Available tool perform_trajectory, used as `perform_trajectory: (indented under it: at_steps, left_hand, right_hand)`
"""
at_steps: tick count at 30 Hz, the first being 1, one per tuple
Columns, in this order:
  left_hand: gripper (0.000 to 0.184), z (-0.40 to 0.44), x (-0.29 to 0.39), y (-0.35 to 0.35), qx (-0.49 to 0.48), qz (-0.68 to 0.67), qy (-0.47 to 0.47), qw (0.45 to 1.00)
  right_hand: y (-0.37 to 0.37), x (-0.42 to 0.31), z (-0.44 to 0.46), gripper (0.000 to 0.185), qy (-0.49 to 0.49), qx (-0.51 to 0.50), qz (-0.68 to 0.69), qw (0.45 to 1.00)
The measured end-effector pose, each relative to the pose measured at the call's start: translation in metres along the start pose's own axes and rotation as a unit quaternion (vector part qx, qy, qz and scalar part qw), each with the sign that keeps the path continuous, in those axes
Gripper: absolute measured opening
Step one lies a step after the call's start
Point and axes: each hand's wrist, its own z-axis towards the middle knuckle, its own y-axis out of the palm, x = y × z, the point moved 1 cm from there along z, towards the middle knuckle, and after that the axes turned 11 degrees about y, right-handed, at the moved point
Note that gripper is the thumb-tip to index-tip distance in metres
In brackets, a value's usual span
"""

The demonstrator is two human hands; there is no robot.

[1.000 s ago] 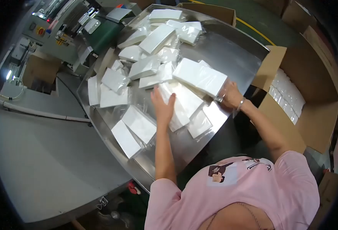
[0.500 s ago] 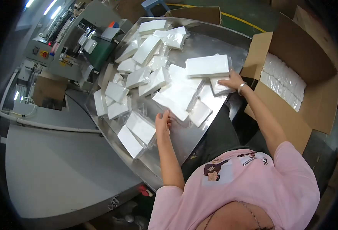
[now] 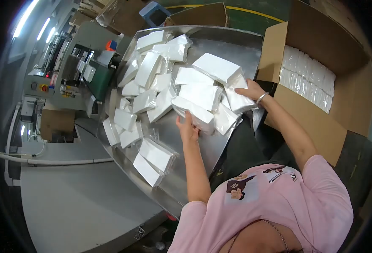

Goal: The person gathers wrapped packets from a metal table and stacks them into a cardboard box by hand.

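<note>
White packs in clear plastic film lie heaped on a metal tray table [image 3: 232, 42]. My left hand [image 3: 188, 129] grips the near end of a white pack [image 3: 193, 113] at the table's near side, thumb and fingers around its edge. On the right, my right hand [image 3: 252, 90] is closed on a wrapped pack [image 3: 238, 98] by the table's right edge. Another pack [image 3: 217, 68] rests partly over that one. Between the hands lies one more pack [image 3: 199, 95]. Two packs [image 3: 155, 154] lie apart at the lower left of the tray.
An open cardboard box [image 3: 306, 122] at the right holds rows of wrapped white packs [image 3: 306, 76]. A machine with a green belt [image 3: 101, 80] stands at the upper left, a grey surface [image 3: 80, 202] at the lower left. A blue stool [image 3: 154, 13] is behind the table.
The view has shifted. My left hand went from resting among the packs to gripping one. My right hand now holds a lower pack, with the upper one tilted back over it.
</note>
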Motion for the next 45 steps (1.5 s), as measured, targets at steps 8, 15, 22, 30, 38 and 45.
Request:
perform_trajectory:
  at_steps: [8, 15, 22, 30, 38, 45]
  left_hand:
    - [0.052, -0.015, 0.010, -0.009, -0.099, -0.308, -0.142, 0.936]
    - [0.045, 0.023, 0.030, 0.055, -0.099, -0.188, -0.095, 0.973]
    - [0.059, 0.077, 0.021, 0.115, -0.125, -0.105, -0.030, 0.986]
    - [0.055, 0.010, 0.056, 0.051, -0.176, -0.175, -0.110, 0.962]
    - [0.071, 0.023, -0.010, 0.027, -0.248, 0.071, -0.082, 0.963]
    - [0.059, 0.004, 0.008, 0.042, -0.253, 0.209, 0.038, 0.944]
  right_hand:
    - [-0.143, 0.031, 0.003, 0.037, 0.048, -0.014, 0.314, 0.948]
    - [-0.074, -0.079, 0.098, 0.047, -0.044, -0.130, 0.176, 0.975]
    - [0.003, -0.099, 0.114, 0.112, -0.057, 0.034, -0.073, 0.995]
    - [-0.053, -0.092, 0.120, 0.087, -0.016, -0.108, 0.201, 0.974]
    - [0.068, -0.216, 0.144, 0.058, -0.183, -0.165, -0.238, 0.939]
    - [0.039, -0.179, 0.166, 0.059, -0.126, -0.248, -0.271, 0.921]
